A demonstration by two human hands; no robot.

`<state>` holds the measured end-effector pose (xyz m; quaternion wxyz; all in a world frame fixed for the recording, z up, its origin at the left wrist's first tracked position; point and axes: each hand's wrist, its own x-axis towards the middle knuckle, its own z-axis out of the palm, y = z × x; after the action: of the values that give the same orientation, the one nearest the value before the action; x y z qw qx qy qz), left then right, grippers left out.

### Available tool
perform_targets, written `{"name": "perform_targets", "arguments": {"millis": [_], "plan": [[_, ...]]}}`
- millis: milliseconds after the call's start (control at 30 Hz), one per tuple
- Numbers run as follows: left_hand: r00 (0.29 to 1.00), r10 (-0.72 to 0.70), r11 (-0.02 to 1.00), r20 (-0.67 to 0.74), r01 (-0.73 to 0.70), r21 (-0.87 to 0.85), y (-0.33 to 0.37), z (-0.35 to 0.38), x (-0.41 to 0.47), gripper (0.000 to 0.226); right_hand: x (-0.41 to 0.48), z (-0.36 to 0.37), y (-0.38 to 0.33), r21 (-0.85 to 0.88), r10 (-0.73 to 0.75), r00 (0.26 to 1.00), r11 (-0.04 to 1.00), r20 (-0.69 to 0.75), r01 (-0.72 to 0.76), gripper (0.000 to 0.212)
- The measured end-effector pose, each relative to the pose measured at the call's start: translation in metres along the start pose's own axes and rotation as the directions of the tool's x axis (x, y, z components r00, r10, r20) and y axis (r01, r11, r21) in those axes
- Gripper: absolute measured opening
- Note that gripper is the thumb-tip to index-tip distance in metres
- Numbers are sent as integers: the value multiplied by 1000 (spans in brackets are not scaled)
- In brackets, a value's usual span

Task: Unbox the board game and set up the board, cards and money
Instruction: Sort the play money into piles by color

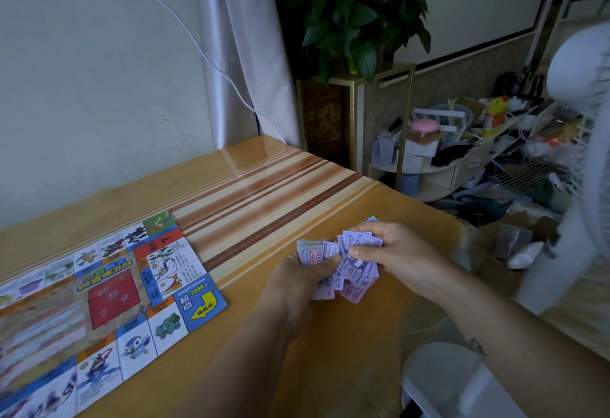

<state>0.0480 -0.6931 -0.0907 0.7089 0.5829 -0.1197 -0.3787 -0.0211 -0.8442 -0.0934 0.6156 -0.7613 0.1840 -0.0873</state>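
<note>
1. we see the left hand [298, 277] curled under a loose bundle of small purple paper banknotes [358, 272], its fingers wrapped round the lower left part of the bundle.
2. the right hand [396, 252] grips the same bundle from the right, with the thumb pressed on the top notes and the fingers curled over the far edge.
3. the banknotes are fanned unevenly between the two hands. a few greenish and pink ones show at the left side.
4. the bundle is over the right part of the surface [373, 216], a glossy orange-yellow table top. we cannot tell whether the notes touch it.
5. a band of brown and cream stripes [264, 193] runs across the surface beyond the hands.
6. a colourful printed paper game board [109, 298] lies flat and unfolded on the left of the surface, well apart from the hands.
7. the corner of the board nearest the hands is a blue corner square with a yellow arrow [204, 307].
8. behind the surface we see a grey curtain [237, 54] and a thin white cable [198, 44] hanging down the wall.
9. a leafy green plant [356, 11] rises above a gold-framed stand [356, 114].
10. a white electric fan [587, 114] stands at the right, beside a low shelf heaped with mixed clutter [478, 147].
</note>
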Motion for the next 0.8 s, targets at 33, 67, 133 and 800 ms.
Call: {"name": "perform_targets", "arguments": {"millis": [33,67,133,800], "plan": [[1000,-17,999,23,18,-32,1,1,0,11,0,-1,0,13,-1,1000,1000,2,1,28],[998,-40,997,47,43,-71,2,3,0,11,1,-1,0,20,-4,1000,1000,-1,4,28],[992,-88,981,85,101,-165,3,5,0,13,2,-2,1,17,-9,1000,1000,-19,10,27],[996,-20,985,-87,5,-170,3,7,11,21,-3,5,-9,-246,-151,980,962,-127,116,34]]}}
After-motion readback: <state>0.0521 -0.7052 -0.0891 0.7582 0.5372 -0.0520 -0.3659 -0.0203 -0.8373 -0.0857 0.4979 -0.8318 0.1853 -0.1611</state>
